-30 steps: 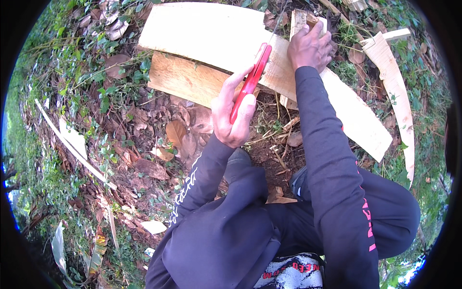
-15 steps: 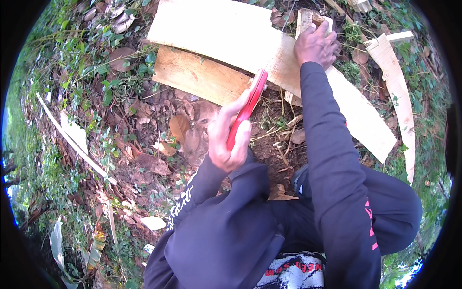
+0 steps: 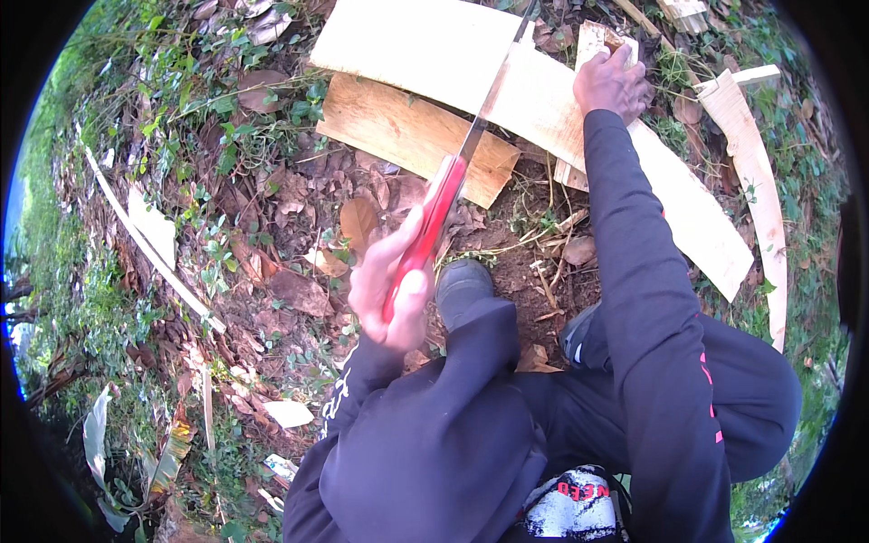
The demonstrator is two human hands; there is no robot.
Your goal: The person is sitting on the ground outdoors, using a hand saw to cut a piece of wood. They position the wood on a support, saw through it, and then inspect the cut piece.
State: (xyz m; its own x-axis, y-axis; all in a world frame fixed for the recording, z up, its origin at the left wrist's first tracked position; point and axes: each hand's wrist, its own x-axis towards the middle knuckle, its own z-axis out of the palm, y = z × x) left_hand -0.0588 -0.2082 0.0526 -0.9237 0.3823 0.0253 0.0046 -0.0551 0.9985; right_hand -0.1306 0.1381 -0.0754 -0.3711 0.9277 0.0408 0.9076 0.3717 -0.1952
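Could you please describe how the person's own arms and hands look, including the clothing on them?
Both the left hand and the right hand are without gloves. The arms wear long, dark fabric sleeves reaching about the wrists. White script-like lettering marks the left sleeve; pinkish-red markings run along the right.

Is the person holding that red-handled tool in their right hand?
No, the left hand grips the red-handled tool, while the right hand rests on a piece of wood.
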